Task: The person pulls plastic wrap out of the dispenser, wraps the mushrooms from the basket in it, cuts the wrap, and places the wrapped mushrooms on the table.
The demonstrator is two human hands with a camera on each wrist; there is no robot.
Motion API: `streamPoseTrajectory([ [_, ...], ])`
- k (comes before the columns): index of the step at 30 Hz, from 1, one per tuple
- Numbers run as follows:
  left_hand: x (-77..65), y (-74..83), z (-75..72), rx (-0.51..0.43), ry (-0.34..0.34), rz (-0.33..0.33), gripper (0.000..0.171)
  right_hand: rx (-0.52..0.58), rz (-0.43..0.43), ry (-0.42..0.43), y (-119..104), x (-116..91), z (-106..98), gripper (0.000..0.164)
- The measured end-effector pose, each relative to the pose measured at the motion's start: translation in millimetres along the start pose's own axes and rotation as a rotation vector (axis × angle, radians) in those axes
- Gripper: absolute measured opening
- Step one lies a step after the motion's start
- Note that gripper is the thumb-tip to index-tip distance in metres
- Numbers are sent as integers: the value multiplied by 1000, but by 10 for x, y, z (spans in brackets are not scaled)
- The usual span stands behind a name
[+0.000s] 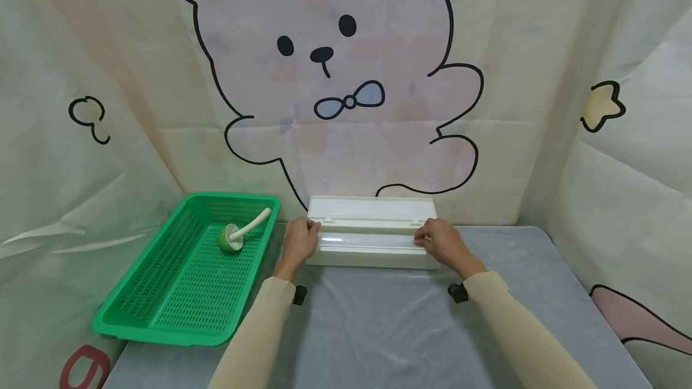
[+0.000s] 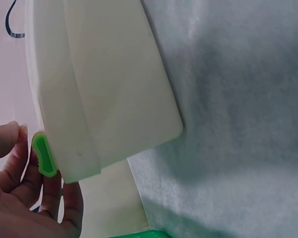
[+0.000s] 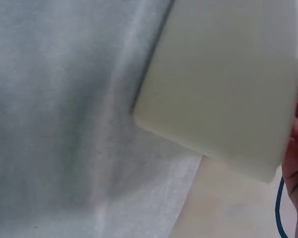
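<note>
A long white cling film dispenser [image 1: 373, 259] lies on the table, its lid [image 1: 373, 206] tipped up and back. Shiny clear cling film [image 1: 367, 240] stretches along its open top. At the left end, my left hand [image 1: 299, 242] pinches with thumb and index fingertip at the film's edge. A green slider [image 2: 44, 154] sits at that end, beside the fingers in the left wrist view. My right hand [image 1: 444, 244] reaches over the right end and pinches the film near the front edge. Only some fingers [image 3: 294, 166] show in the right wrist view.
A green perforated basket [image 1: 162, 334] stands left of the dispenser, holding a small green and white piece [image 1: 231, 239] with a white handle. Grey cloth [image 1: 373, 329] covers the table. A printed curtain [image 1: 378, 155] hangs close behind the dispenser.
</note>
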State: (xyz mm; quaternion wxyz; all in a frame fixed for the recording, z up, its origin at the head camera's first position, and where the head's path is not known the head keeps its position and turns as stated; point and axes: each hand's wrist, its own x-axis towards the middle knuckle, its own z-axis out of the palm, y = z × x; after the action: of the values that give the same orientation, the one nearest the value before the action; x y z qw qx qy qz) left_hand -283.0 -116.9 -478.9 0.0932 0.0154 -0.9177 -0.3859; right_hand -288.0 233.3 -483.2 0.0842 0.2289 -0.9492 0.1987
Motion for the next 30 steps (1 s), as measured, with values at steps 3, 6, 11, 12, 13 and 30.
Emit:
streamPoseTrajectory([
  [3,-1,-14,-2,-16,1,18,21,-12,-1,25,-3,-24,36,5],
  [6,-2,-33,-1,-20,-4,38,20,-13,-4,45,4,-30,68,6],
  [11,-3,-67,8,-39,-21,65,19,55,32,49,2,-22,77,5],
  [12,-6,-72,7,-48,-25,72,19,76,51,42,5,-21,79,5],
  [13,-8,-79,8,-53,-26,83,18,94,67,33,8,-19,79,7],
  [30,1,-103,12,-165,-17,46,12,146,88,121,-35,-4,51,7],
])
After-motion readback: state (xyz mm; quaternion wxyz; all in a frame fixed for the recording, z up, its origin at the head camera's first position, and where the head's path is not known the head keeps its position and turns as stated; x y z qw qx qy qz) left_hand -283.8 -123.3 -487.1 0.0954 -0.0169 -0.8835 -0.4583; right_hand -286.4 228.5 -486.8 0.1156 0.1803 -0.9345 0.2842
